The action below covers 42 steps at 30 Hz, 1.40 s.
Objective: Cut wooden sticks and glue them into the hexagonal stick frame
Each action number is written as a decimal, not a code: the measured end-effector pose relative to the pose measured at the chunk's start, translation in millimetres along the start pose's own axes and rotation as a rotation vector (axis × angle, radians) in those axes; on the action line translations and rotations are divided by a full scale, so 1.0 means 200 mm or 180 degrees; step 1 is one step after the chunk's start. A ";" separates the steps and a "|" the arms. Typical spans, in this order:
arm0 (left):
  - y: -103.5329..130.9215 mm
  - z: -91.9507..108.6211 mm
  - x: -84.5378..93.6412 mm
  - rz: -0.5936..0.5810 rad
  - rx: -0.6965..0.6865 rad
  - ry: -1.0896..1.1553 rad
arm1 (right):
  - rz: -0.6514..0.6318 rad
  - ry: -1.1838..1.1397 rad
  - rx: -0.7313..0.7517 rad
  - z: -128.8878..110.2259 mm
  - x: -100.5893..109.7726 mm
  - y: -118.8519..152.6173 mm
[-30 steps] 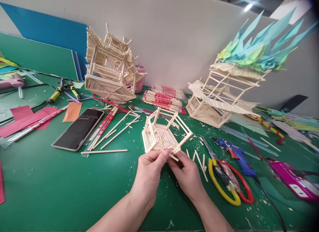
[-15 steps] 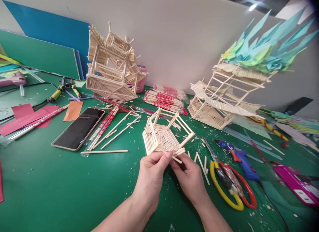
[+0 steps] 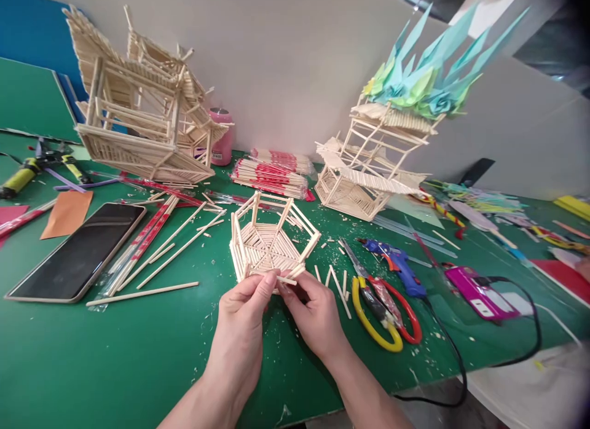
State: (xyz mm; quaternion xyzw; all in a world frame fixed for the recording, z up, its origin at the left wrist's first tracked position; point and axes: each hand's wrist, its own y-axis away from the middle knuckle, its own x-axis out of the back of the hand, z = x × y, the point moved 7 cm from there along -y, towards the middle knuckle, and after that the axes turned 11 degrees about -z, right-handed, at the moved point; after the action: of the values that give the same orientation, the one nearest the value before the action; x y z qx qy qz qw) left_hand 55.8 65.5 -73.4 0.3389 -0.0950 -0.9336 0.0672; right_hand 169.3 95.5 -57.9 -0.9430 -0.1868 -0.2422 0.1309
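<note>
Still pinching wooden frame (image 3: 270, 249) and short stick (image 3: 287, 281) with left hand (image 3: 242, 321) and right hand (image 3: 316, 318) nearly closed, just with view turned rightward, so without visible progress.

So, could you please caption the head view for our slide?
Left hand and right hand hold a stick frame by its near edge, scissors at right.
</note>
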 end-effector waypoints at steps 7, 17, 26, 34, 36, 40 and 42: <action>0.00 -0.02 0.01 0.0139 -0.0042 0.0042 | -0.0010 -0.0086 -0.0037 0.00 0.00 0.00; 0.01 -0.01 -0.01 0.0176 -0.0112 0.0165 | -0.0070 -0.0081 -0.0085 0.00 0.00 0.00; 0.01 -0.01 -0.01 0.0202 -0.0076 0.0249 | -0.0058 -0.0108 -0.0069 -0.01 0.00 0.00; 0.00 -0.01 -0.01 0.0193 -0.0126 0.0237 | -0.0061 -0.0073 -0.0053 -0.01 0.00 0.00; 0.00 -0.01 -0.01 0.0194 -0.0127 0.0250 | -0.0072 -0.0074 -0.0043 -0.01 0.00 0.00; 0.00 -0.01 -0.02 0.0174 -0.0100 0.0261 | -0.0067 -0.0088 -0.0011 -0.02 0.00 0.00; 0.00 -0.01 -0.02 0.0154 -0.0095 0.0258 | -0.0055 -0.0089 -0.0011 -0.02 0.00 0.00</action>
State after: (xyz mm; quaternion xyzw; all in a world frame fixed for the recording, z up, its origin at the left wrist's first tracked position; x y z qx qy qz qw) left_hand 59.7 66.3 -73.4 0.3730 -0.0864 -0.9185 0.0987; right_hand 168.5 93.8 -54.5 -0.9449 -0.1964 -0.2304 0.1246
